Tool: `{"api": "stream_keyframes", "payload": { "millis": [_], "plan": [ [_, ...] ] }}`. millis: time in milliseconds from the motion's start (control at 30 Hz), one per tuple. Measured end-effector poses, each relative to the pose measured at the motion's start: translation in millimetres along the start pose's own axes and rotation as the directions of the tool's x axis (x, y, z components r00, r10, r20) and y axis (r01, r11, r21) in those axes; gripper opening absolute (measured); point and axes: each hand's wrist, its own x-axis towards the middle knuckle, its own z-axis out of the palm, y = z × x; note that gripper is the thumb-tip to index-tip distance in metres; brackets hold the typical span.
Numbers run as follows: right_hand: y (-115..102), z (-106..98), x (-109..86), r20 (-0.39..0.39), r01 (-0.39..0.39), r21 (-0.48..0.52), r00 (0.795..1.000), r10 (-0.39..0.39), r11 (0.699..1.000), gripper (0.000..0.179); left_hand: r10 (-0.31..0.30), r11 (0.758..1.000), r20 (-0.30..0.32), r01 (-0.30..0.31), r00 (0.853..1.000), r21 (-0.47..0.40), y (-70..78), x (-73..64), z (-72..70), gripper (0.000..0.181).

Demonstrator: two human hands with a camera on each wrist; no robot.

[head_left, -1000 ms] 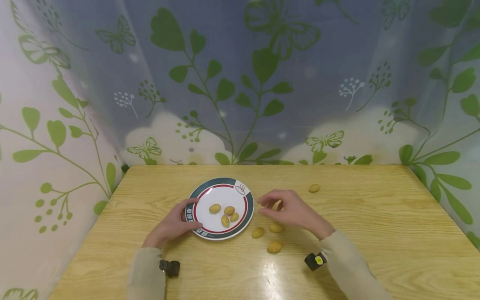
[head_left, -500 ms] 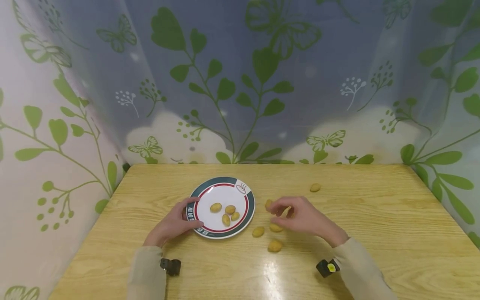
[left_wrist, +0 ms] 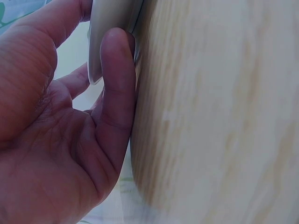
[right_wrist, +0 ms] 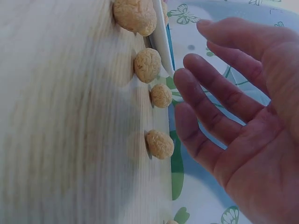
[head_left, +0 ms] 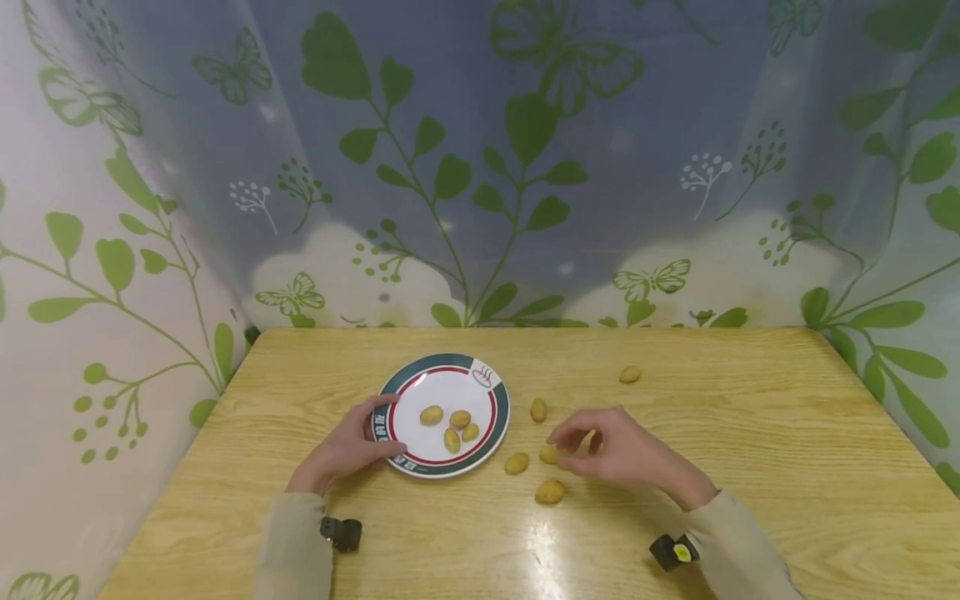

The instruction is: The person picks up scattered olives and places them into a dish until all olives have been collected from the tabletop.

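My left hand (head_left: 348,446) grips the left rim of a round white plate (head_left: 453,389) with a dark green band and red ring. In the left wrist view, the fingers bend around the plate's edge close to the tabletop. Several small, yellow, potato-like ovals (head_left: 431,415) lie on the plate. My right hand (head_left: 618,450) hovers right of the plate, thumb and fingers apart around a yellow oval (head_left: 551,454) on the table. The right wrist view shows the fingers (right_wrist: 212,112) loosely bent, holding nothing, beside a row of wrinkled ovals (right_wrist: 147,65).
More ovals lie loose on the wooden table (head_left: 420,542): one (head_left: 538,409) beyond the hand, one (head_left: 517,463) near the plate, one (head_left: 550,492) closer to me, and another (head_left: 630,374) farther back. A leaf-patterned curtain (head_left: 480,208) hangs behind the table.
My right hand has drawn away from the plate, rightward and toward me, uncovering the oval by the plate's right side. The left hand and plate stay put.
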Motion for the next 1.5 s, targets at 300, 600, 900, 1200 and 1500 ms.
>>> {"api": "stream_keyframes", "payload": {
  "millis": [300, 600, 900, 1200, 1500],
  "plan": [
    [2.9, 2.5, -7.7, 0.073, -0.034, 0.02, 0.997, 0.032, 0.999, 0.02, -0.003, 1.0, -0.006, 0.003, 1.0, 0.013, 0.8, -0.5, 0.2, 0.084],
    [8.8, 6.5, -10.3, 0.109, -0.036, 0.048, 0.994, 0.031, 0.998, 0.022, 0.011, 1.0, -0.005, -0.011, 1.0, 0.005, 0.2, 0.0, 0.3, 0.083],
    [8.3, 12.3, -9.9, 0.147, -0.057, 0.077, 0.988, 0.045, 0.995, 0.021, 0.008, 1.0, -0.007, -0.008, 1.0, 0.024, -0.1, 1.3, 0.7, 0.083],
    [7.0, 16.6, -11.0, 0.172, -0.054, 0.085, 0.984, 0.039, 0.995, 0.029, 0.005, 1.0, -0.007, -0.005, 1.0, 0.004, -0.5, 1.9, -0.5, 0.082],
    [8.0, 19.2, -11.1, 0.177, -0.009, 0.064, 0.984, -0.002, 0.998, 0.028, 0.016, 1.0, 0.0, -0.016, 1.0, -0.019, 1.0, 0.8, 0.2, 0.08]
  ]
}}
